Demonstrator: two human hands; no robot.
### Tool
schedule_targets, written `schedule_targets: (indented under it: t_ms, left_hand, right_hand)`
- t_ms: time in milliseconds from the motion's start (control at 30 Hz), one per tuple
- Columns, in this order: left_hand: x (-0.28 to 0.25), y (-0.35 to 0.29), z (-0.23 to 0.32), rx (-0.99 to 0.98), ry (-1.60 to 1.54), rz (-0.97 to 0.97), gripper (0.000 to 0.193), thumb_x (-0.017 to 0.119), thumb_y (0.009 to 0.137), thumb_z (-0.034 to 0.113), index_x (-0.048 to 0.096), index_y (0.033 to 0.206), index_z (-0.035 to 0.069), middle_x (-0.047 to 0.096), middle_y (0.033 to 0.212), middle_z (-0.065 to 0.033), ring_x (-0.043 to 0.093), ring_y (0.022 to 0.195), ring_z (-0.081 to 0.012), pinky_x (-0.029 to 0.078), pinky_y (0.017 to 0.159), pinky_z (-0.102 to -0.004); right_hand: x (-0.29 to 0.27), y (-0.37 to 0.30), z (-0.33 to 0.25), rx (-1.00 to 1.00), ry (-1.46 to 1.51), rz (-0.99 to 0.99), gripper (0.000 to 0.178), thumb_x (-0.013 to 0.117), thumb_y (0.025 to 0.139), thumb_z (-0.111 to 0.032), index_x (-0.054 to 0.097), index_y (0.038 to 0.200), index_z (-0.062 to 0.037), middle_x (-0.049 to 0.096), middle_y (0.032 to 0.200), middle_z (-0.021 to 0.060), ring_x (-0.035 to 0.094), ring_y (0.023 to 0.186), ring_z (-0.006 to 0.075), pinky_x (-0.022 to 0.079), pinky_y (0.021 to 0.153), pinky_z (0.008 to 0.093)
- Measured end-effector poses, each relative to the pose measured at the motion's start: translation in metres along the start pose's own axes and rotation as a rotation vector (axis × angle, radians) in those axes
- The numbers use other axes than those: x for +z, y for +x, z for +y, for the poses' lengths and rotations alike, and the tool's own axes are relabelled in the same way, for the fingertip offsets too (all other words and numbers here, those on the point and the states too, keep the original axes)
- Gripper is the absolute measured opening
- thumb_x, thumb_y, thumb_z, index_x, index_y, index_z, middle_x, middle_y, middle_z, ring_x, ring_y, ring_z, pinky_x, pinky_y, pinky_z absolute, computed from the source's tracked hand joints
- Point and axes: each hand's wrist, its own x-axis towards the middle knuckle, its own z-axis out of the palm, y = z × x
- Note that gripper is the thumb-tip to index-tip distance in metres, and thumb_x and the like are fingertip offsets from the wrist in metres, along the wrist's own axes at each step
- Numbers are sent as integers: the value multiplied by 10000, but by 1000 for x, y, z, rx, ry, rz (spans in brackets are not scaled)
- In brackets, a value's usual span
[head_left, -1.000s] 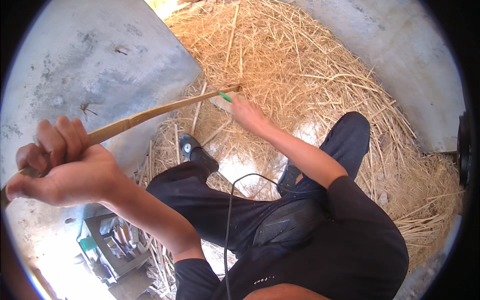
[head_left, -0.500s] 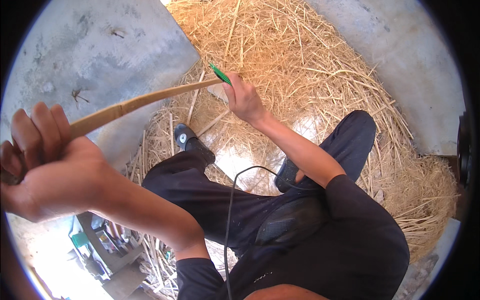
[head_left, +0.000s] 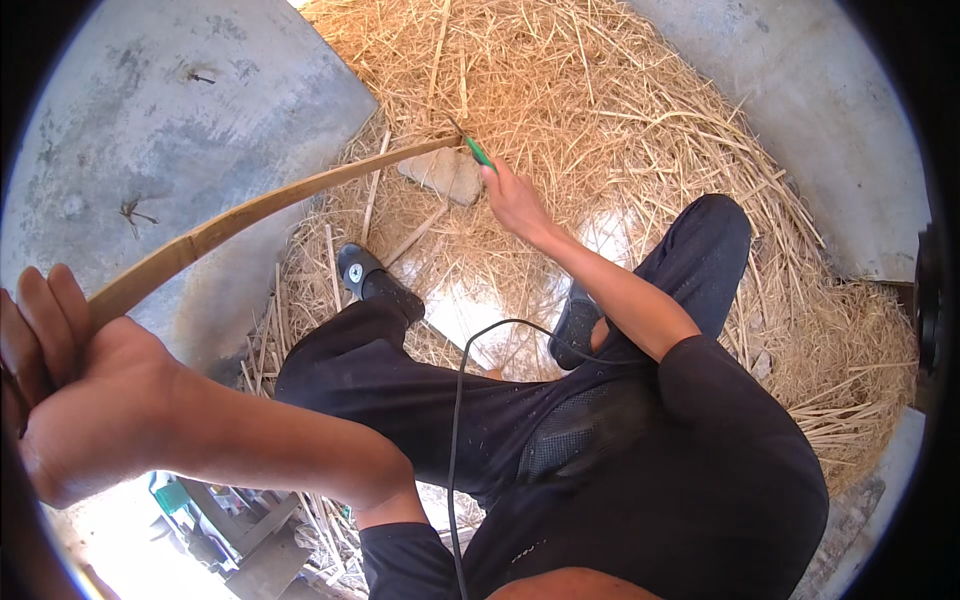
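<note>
My left hand is raised at the left side, its fingers wrapped round the near end of a long bamboo strip. The strip bows slightly and slants away toward the upper middle, with a node ring partway along. My right hand grips a green-handled knife, its thin dark blade pointing up and left. The blade is beside the strip's far end; whether they touch I cannot tell. Beneath that far end a flat pale stone lies on the shavings.
Straw-like bamboo shavings heap over the floor ahead and to the right. Grey slabs stand at the left and right. My legs are bent, and a black cable loops before my body. Cluttered items lie at lower left.
My left hand has drawn back to the left and down with the strip. My right hand has moved slightly right and down; the blade now shows at the strip's far end.
</note>
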Motion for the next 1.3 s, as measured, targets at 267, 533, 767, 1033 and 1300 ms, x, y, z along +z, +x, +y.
schedule_targets:
  t_ms: [267, 533, 767, 1033, 1300]
  left_hand:
    - [-29, -15, 18, -190, -368, -411, 402, 391, 816, 423, 359, 619, 74, 576, 600, -201, 614, 520, -256, 529, 534, -335]
    - [6, -64, 47, -61, -74, -153, 558, 312, 845, 658, 196, 608, 166, 140, 476, 18, 74, 437, -80, 60, 400, -247]
    - [-4, -68, 58, -191, -295, -351, 643, 310, 764, 772, 189, 577, 169, 137, 474, 21, 73, 453, -86, 67, 412, -241]
    - [-11, -75, 60, -243, -442, -393, 632, 325, 774, 757, 201, 580, 168, 151, 473, 30, 70, 440, -78, 56, 405, -252]
    - [-22, -71, 56, -216, -421, -395, 606, 384, 781, 728, 241, 607, 165, 176, 473, 38, 77, 421, -64, 61, 399, -252]
  right_hand:
    - [-31, -66, -120, -485, 199, 26, 215, 399, 949, -204, 462, 962, 1, 441, 465, 97, 436, 341, 232, 335, 352, 363]
    - [-44, -92, -147, -607, 105, 65, 171, 439, 930, -178, 445, 942, -7, 461, 464, 180, 499, 406, 361, 380, 396, 427]
    - [-53, -85, -131, -371, -127, -50, 175, 446, 925, -186, 443, 923, -11, 467, 476, 182, 513, 413, 349, 373, 392, 428]
    - [-52, -102, -144, -388, -84, -119, 225, 409, 947, -213, 441, 862, -7, 439, 419, 122, 482, 351, 289, 355, 347, 404]
    - [-53, -99, -165, -601, 51, 93, 222, 397, 951, -193, 468, 900, 11, 414, 416, 79, 443, 320, 220, 339, 322, 346]
